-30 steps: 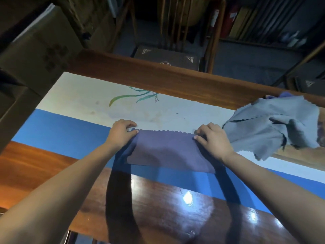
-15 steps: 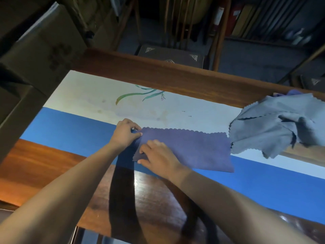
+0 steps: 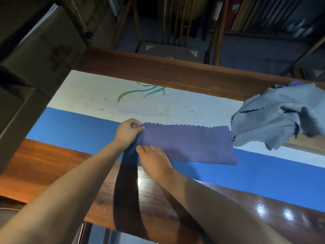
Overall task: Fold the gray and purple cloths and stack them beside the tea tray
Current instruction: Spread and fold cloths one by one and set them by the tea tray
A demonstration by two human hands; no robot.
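stuff you can't really make out here
gray cloth (image 3: 277, 118) runs off the right edge, and the right hand (image 3: 154, 161) covers the purple cloth's (image 3: 190, 143) near left corner, so its fingertip grip stays unclear

Left hand (image 3: 127, 132) with fingers pinched shut, right hand (image 3: 154, 160) flat (forearms converging).

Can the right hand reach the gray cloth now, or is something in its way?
Probably yes: the right hand rests on the purple cloth, and nothing stands between it and the gray cloth.
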